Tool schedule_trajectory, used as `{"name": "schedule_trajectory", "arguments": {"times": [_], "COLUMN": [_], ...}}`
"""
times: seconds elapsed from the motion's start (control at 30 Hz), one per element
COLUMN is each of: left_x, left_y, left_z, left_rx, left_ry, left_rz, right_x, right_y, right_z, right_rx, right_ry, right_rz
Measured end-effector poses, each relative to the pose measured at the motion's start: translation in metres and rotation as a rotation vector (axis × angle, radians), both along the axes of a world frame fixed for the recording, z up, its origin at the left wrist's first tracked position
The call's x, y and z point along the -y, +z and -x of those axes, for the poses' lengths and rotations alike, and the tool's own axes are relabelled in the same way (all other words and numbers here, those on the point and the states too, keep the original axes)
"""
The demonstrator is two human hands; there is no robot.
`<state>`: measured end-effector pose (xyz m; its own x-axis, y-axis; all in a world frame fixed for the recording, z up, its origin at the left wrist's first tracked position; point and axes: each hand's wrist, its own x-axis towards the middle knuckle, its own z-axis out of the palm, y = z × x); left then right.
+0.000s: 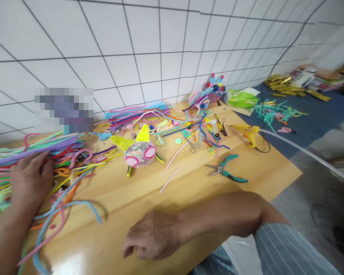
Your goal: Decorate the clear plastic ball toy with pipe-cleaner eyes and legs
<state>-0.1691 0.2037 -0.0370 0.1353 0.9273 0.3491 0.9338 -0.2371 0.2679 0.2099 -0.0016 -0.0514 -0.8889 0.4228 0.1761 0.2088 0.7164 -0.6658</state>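
My left hand (31,175) lies on a pile of colourful pipe cleaners (43,149) at the left. Its fingers are apart and reach over the purple stems; their tips are partly hidden among them. My right hand (151,236) rests low over the table front, fingers curled in, with nothing visible in it. Between and beyond my hands stands a clear round craft animal (140,152) with yellow pipe-cleaner ears and pink-rimmed white discs. Green-handled pliers (226,170) lie open beyond my right forearm. Loose blue and pink pipe cleaners (88,206) curl beside my left hand.
A yellow glue gun (248,134) with a white glue stick sits near the right table edge. Scissors (192,147), scraps and more pipe cleaners lie mid-table. Finished-looking craft figures (202,97) stand by the tiled wall (143,38). A blue-covered surface (304,110) holds teal and gold pieces.
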Motion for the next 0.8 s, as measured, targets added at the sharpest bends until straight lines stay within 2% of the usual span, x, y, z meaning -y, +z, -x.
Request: {"name": "schedule_trajectory", "arguments": {"times": [0.13,0.5,0.8], "left_x": [0.004,-0.001,0.009], "left_y": [0.013,0.000,0.012], "left_z": [-0.018,-0.009,-0.019], "left_rx": [0.021,0.029,0.119], "left_ry": [0.096,0.094,0.188], "left_rz": [-0.090,-0.126,-0.175], "right_x": [-0.001,0.002,0.003], "right_y": [0.004,0.006,0.006], "right_z": [-0.006,-0.008,-0.010], "right_rx": [-0.013,0.008,-0.006], "right_ry": [0.017,-0.008,-0.032], "right_rz": [0.036,0.012,0.008]}}
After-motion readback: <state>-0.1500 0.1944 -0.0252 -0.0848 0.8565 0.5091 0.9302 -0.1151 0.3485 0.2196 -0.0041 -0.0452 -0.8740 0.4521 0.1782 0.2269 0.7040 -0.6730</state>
